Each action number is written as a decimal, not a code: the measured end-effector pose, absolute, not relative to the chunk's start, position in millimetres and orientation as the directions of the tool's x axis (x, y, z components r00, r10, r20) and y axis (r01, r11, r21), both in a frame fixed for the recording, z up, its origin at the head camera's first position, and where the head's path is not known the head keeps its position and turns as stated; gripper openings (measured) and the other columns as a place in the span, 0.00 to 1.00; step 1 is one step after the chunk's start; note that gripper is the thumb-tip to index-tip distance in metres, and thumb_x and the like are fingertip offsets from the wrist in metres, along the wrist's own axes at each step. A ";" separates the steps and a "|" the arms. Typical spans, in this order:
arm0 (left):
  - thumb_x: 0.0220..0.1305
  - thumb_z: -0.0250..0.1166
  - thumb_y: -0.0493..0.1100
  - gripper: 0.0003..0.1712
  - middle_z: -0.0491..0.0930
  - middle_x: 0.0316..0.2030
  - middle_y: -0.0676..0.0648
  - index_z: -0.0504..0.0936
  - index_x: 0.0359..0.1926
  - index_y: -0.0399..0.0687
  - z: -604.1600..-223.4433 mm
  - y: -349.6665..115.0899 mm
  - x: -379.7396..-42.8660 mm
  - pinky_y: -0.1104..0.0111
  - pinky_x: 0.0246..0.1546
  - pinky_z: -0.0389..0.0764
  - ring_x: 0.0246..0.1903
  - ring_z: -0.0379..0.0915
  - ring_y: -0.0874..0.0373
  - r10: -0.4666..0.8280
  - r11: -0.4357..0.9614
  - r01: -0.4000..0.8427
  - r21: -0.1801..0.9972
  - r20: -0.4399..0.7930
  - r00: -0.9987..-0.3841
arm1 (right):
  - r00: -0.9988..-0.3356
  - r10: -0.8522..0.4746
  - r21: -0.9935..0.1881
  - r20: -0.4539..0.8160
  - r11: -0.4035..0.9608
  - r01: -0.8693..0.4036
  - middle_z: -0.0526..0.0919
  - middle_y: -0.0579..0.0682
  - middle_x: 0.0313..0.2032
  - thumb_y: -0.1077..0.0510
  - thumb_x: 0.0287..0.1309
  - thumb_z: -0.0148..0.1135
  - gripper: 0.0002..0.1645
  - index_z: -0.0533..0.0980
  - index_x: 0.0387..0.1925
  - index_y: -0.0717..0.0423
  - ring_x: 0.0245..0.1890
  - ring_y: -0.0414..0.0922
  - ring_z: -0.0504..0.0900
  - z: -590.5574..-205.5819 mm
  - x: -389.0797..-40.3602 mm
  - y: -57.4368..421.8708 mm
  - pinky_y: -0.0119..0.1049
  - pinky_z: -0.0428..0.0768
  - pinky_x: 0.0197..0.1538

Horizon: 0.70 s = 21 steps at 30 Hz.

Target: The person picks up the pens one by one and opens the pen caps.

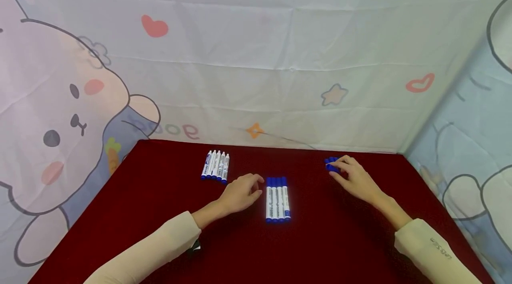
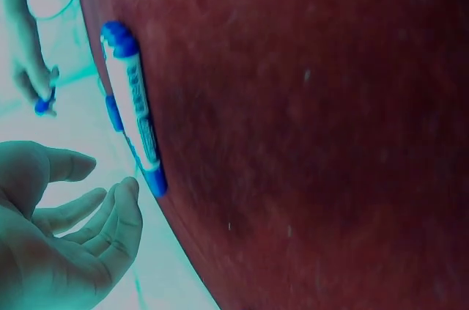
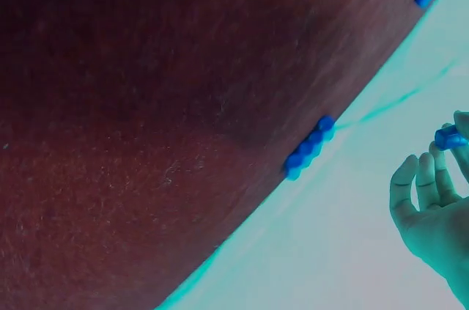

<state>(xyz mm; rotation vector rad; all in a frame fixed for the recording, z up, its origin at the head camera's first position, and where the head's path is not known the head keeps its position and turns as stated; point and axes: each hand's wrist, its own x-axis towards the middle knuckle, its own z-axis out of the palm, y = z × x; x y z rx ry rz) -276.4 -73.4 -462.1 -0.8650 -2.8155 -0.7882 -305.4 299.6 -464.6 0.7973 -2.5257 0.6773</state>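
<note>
Beside the middle row of white markers (image 1: 277,204), my left hand (image 1: 241,193) hovers with loosely bent fingers and nothing in them. These markers have blue caps and lie side by side. In the left wrist view the left hand (image 2: 80,229) appears just below the row's end. My right hand (image 1: 354,179) is at the far right, over a cluster of blue marker caps (image 1: 328,160). Between its thumb and index finger it pinches a blue marker cap (image 3: 448,138). The caps on the table (image 3: 308,150) stand in a tight group apart from that hand.
Several markers (image 1: 215,166) with white upper ends and blue lower ends lie together at the back left. A red cloth (image 1: 320,239) covers the table, and a printed curtain (image 1: 256,53) rises behind it. A small dark object (image 1: 195,246) peeks out by the left sleeve.
</note>
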 end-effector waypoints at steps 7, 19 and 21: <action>0.67 0.65 0.38 0.17 0.84 0.39 0.46 0.81 0.56 0.39 -467.9 -61.7 -265.7 0.74 0.23 0.71 0.25 0.68 0.66 0.553 0.681 0.579 0.449 0.202 -0.808 | -0.812 -0.293 -0.420 0.504 0.739 -0.528 0.85 0.61 0.37 0.64 0.64 0.67 0.14 0.82 0.47 0.71 0.33 0.49 0.80 -455.8 -329.5 315.5 0.34 0.77 0.35; 0.66 0.66 0.35 0.19 0.85 0.42 0.42 0.80 0.57 0.35 -475.4 -60.7 -262.2 0.76 0.26 0.72 0.28 0.72 0.64 0.594 0.633 0.573 0.520 0.148 -0.790 | -0.901 -0.079 -0.548 0.427 0.769 -0.328 0.86 0.72 0.40 0.57 0.71 0.62 0.26 0.74 0.59 0.76 0.37 0.63 0.86 -462.5 -358.9 331.4 0.55 0.84 0.40; 0.65 0.66 0.35 0.19 0.85 0.42 0.41 0.80 0.56 0.34 -474.5 -60.5 -262.2 0.76 0.27 0.73 0.29 0.74 0.62 0.602 0.616 0.571 0.544 0.143 -0.786 | -0.914 -0.032 -0.576 0.405 0.767 -0.282 0.86 0.73 0.41 0.56 0.71 0.61 0.27 0.73 0.60 0.77 0.39 0.65 0.86 -463.5 -361.1 334.2 0.59 0.84 0.43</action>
